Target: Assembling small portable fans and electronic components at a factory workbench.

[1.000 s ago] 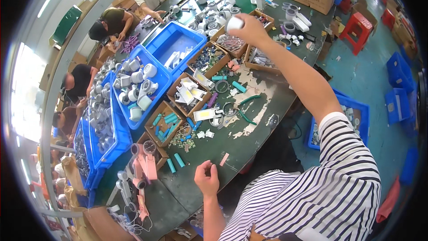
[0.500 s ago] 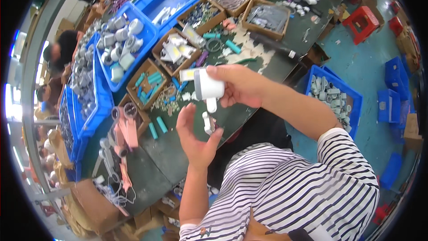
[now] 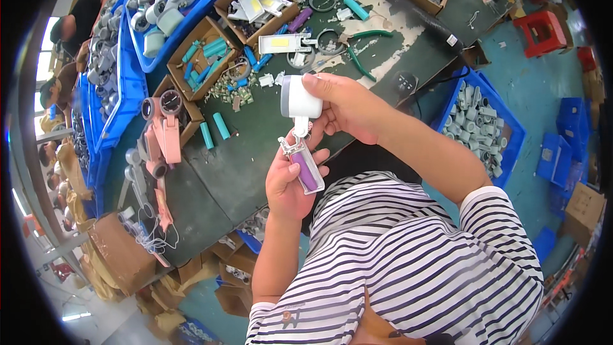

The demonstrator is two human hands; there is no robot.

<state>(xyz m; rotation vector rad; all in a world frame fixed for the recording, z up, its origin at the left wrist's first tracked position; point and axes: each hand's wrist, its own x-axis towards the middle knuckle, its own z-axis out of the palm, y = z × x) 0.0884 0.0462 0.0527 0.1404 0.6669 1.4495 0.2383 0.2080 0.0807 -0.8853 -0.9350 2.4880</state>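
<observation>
My right hand (image 3: 350, 107) grips a rounded white device head with a grey rim (image 3: 301, 97), thumb on top. Below it, my left hand (image 3: 286, 185) is closed around an open white handle shell (image 3: 313, 177). A purple cylindrical battery (image 3: 305, 169) lies in the shell under my left thumb. The head's short white stem meets the top of the handle; whether the two are joined I cannot tell. Beyond my hands, a white panel with a yellow strip (image 3: 281, 43) lies on the table, beside green-handled pliers (image 3: 363, 51).
Two turquoise cylinders (image 3: 214, 131) and pink handheld fans (image 3: 167, 134) lie to the left on the dark green table (image 3: 239, 169). A cardboard box of turquoise cylinders (image 3: 211, 57) stands beyond them. On the right are a blue crate of grey parts (image 3: 511, 137) and a red stool (image 3: 541, 33).
My left hand has turned and come up under the head, bringing the handle's open side with the purple battery into sight. The pliers now show, and the whole view has shifted.
</observation>
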